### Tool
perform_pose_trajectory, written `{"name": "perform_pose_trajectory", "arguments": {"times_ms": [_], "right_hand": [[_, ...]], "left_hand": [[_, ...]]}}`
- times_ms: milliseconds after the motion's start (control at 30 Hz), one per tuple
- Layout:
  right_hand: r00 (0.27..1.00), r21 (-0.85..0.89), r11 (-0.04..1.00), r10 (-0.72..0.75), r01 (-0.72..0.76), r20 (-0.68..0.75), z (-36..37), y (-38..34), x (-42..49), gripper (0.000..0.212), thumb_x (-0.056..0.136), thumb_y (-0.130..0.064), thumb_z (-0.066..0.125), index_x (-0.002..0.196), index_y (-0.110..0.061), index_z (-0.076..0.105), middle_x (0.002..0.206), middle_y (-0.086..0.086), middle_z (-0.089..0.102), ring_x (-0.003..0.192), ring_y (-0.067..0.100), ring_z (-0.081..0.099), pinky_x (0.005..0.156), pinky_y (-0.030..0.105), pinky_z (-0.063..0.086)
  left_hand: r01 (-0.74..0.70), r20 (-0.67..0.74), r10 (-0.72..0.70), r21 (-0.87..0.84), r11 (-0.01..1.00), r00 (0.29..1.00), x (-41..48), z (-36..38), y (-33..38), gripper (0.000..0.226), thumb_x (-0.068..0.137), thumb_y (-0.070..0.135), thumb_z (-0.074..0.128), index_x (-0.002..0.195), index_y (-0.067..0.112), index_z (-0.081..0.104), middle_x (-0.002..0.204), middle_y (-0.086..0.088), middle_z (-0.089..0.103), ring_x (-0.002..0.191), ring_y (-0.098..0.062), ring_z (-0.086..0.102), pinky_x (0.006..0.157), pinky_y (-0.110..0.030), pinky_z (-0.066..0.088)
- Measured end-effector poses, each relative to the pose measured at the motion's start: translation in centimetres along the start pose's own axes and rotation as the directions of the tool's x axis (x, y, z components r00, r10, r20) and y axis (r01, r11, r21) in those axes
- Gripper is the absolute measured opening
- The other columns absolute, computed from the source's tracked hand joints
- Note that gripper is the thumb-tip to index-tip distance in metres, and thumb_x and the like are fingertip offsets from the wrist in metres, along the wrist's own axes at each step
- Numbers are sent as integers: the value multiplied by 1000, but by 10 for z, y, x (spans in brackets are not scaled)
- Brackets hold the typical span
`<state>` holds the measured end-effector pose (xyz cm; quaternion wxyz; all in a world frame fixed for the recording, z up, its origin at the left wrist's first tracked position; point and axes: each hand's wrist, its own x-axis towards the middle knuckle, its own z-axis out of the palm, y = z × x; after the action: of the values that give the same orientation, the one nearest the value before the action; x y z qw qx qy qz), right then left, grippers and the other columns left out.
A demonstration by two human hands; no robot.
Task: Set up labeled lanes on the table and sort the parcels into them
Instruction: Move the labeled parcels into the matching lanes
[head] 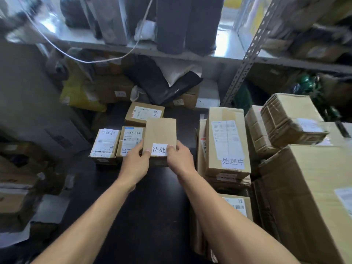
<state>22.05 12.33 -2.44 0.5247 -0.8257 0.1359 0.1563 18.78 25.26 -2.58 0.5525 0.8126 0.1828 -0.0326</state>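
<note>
Head view: left hand (136, 164) and right hand (181, 159) grip one box (161, 132); three parcels (131, 138) border it; dark worktop (152, 216) lies nearer.

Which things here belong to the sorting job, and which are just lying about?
Job: the plain box gripped by left hand and right hand, its white label, the tall box.
Lying about: black bag, yellow bag, white cord, metal shelf.

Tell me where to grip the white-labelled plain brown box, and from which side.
Take the plain brown box by its near corners, from the near end: a barcoded parcel crowds its left side. The left hand and right hand hold there.
</note>
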Motion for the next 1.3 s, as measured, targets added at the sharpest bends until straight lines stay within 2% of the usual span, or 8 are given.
{"name": "perform_pose_trajectory", "arguments": {"times_ms": [233, 467, 667, 767, 900, 1033, 1200, 1300], "right_hand": [[984, -97, 981, -172, 166, -53, -73, -72, -29, 33, 90, -36, 46, 108, -16, 66, 110, 6, 69, 105, 28, 61, 89, 37, 49], [940, -122, 953, -296, 278, -170, -179, -121, -40, 32, 88, -36, 51, 92, -13, 73, 96, 5, 73, 93, 28, 68, 85, 46, 58], [926, -84, 961, -277, 264, -258, -284, -122, -44, 35, 82, -43, 55, 82, -12, 72, 91, 6, 75, 86, 29, 72, 78, 52, 60], [930, -37, 970, -242, 241, -276, -329, -107, -42, 26, 93, -32, 56, 83, -13, 70, 96, 10, 74, 86, 29, 73, 75, 49, 62], [938, -12, 979, -197, 202, -287, -371, -79, -38, 24, 97, -29, 54, 84, -14, 68, 95, 9, 72, 81, 26, 72, 55, 29, 56], [948, 56, 985, -143, 166, -286, -393, -48, -28, 25, 94, -29, 57, 82, -12, 71, 97, 10, 74, 83, 28, 72, 73, 44, 62], [957, 108, 983, -117, 150, -264, -401, -27, -18, 25, 95, -29, 56, 83, -14, 72, 99, 9, 73, 91, 30, 71, 79, 49, 61], [963, 100, 985, -113, 141, -244, -405, -20, -14, 26, 96, -29, 55, 81, -16, 71, 100, 9, 72, 95, 30, 70, 81, 52, 60]], "left_hand": [[-122, -78, 121, -6, 993, 990, -25, -12, 93, 24, 93, 31, 53, 112, 39, 66, 99, 13, 70, 102, -20, 63, 92, -40, 51], [-280, -77, 273, -119, 953, 959, -33, 27, 184, 39, 83, 46, 53, 119, 39, 65, 106, 15, 72, 103, -11, 66, 95, -42, 52], [-382, -34, 381, -132, 915, 924, -54, 93, 255, 28, 93, 39, 50, 114, 35, 67, 100, 13, 71, 96, -9, 66, 77, -27, 55], [-386, 26, 394, -158, 909, 919, -63, 133, 278, 32, 91, 40, 49, 117, 32, 66, 103, 11, 71, 97, -13, 66, 82, -35, 58], [-356, 92, 373, -155, 921, 923, -70, 180, 291, 38, 90, 42, 49, 124, 33, 63, 108, 11, 71, 100, -14, 66, 86, -38, 58], [-325, 128, 338, -114, 939, 932, -74, 212, 290, 35, 93, 39, 50, 125, 32, 63, 110, 9, 70, 100, -15, 65, 86, -37, 57], [-286, 120, 293, -70, 956, 949, -77, 232, 288, 34, 96, 35, 52, 128, 32, 61, 114, 9, 68, 100, -13, 63, 61, -12, 46], [-269, 118, 275, -66, 961, 954, -78, 239, 286, 37, 96, 36, 52, 132, 32, 58, 118, 7, 67, 102, -14, 63, 63, -14, 49]]}}
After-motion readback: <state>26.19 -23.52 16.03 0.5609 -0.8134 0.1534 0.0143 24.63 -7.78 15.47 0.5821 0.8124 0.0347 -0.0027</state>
